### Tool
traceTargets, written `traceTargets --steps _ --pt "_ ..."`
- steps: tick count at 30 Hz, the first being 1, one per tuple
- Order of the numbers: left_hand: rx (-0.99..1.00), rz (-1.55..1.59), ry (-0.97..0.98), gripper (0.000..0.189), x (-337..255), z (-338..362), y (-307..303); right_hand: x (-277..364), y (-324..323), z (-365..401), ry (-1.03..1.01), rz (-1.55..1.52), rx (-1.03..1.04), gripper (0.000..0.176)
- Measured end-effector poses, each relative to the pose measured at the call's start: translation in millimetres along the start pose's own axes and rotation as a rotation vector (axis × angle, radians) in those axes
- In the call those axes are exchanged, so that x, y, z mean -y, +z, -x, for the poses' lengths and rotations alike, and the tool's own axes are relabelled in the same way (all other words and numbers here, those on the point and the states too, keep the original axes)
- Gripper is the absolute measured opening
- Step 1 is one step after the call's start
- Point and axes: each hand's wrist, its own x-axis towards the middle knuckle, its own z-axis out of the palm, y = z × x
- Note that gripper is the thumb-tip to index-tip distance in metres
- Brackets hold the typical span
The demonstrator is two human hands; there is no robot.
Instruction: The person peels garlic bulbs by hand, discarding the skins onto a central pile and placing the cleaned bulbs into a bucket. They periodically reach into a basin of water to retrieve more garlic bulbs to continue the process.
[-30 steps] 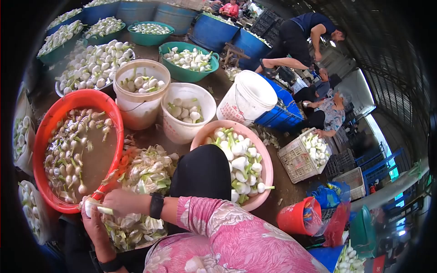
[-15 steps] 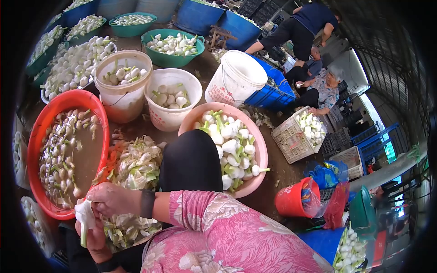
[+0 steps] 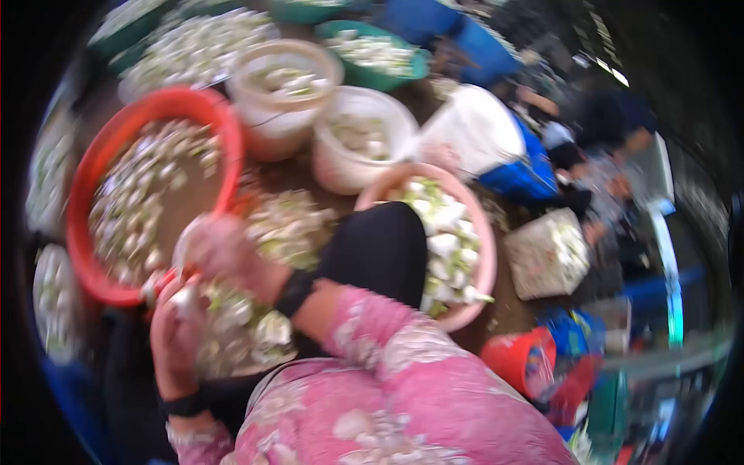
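Observation:
The view is blurred by motion. My left hand (image 3: 177, 337) is closed around a white garlic bulb (image 3: 186, 301), low at the left. Just above it, my right hand (image 3: 229, 254) has its fingers bent together, with a pale strip (image 3: 183, 252) at their tips, too smeared to identify. Both hands are close to the near rim of a red basin (image 3: 75, 232) that holds many small bulbs in murky water. Beneath and beside my hands lies a heap of pale peelings (image 3: 271, 329). A pink basin (image 3: 487, 256) of white bulbs with green stems stands beyond my knee.
Two whitish buckets (image 3: 271, 132) with bulbs, a tilted white bucket (image 3: 473, 132) and a blue crate (image 3: 527, 182) stand behind. A crate of garlic (image 3: 546, 256) and a red bucket (image 3: 515, 360) are at the right. Blurred people (image 3: 620, 147) are at the upper right.
The head view has turned, moving most containers rightward and upward. My right hand's fingers are now above the bulb, which earlier hung stem down between both hands. The picture is blurrier.

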Motion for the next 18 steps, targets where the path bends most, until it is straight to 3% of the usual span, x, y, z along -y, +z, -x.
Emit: traceTargets --steps 1,2,4,5,7,10,13,14,17,18 --pt "-0.054 -0.195 0.053 0.055 -6.1 6.6 9.7 6.3 -10.2 -1.6 0.003 0.28 -0.071 0.013" --pt "-0.025 0.079 0.09 0.054 -7.0 5.0 5.5 43.9 4.8 -8.0 0.105 0.613 -0.142 0.019" --pt "0.017 0.328 0.091 0.05 -5.8 1.6 -14.7 61.7 19.9 -18.2 0.394 1.043 -0.121 0.033" --pt "0.036 0.416 0.081 0.045 -6.1 1.0 -24.5 38.6 -0.8 -9.2 0.47 1.595 0.311 0.034" --pt "-0.034 0.535 0.122 0.049 -16.4 1.1 -15.1 42.7 21.1 -1.6 0.357 1.676 0.545 0.031" --pt "0.008 0.591 0.178 0.045 -15.3 -0.3 -23.7 53.9 74.5 -8.6 0.636 0.68 0.142 0.028" --pt "-0.142 0.518 0.246 0.041 -12.4 -3.9 -27.0 38.2 68.1 -9.5 0.809 0.454 0.338 0.028" --pt "-0.241 0.476 0.228 0.031 -12.8 -5.3 -30.8 28.9 64.9 -12.0 0.741 0.531 0.327 0.029" --pt "-0.791 0.209 0.404 0.019 -1.3 -11.3 -57.2 -3.1 39.0 -47.2 0.447 1.132 0.446 0.027" --pt "-0.872 0.258 0.36 0.011 0.7 -10.9 -67.8 -17.0 25.5 -65.7 0.389 1.293 0.4 0.026"
